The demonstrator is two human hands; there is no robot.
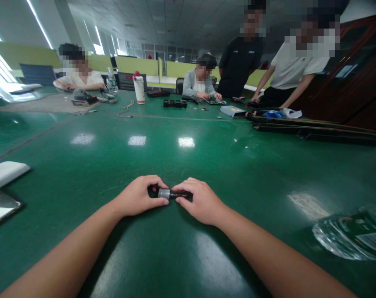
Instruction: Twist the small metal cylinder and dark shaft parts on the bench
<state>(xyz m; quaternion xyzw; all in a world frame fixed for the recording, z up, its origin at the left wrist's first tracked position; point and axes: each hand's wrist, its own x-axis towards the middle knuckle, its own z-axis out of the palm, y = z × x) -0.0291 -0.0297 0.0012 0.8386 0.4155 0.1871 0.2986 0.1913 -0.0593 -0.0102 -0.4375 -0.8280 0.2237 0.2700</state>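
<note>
A small metal cylinder (164, 193) with a thin dark ridged shaft (175, 195) on its right lies sideways between my hands, low over the green table (163, 157). My left hand (144, 195) grips the cylinder, with its thumb along the near side and a finger on the far side. Thumb and fingers of my right hand (198, 199) close around the dark shaft, whose right end is partly hidden by them. The fingertips of the two hands are a short gap apart.
A clear plastic bottle (355, 234) lies at the right. White objects (8, 173) sit at the left edge. Across the table are a white cup (139, 89), a black part (174, 103), a silver box (233, 111) and long dark strips (300, 127). Several people are beyond.
</note>
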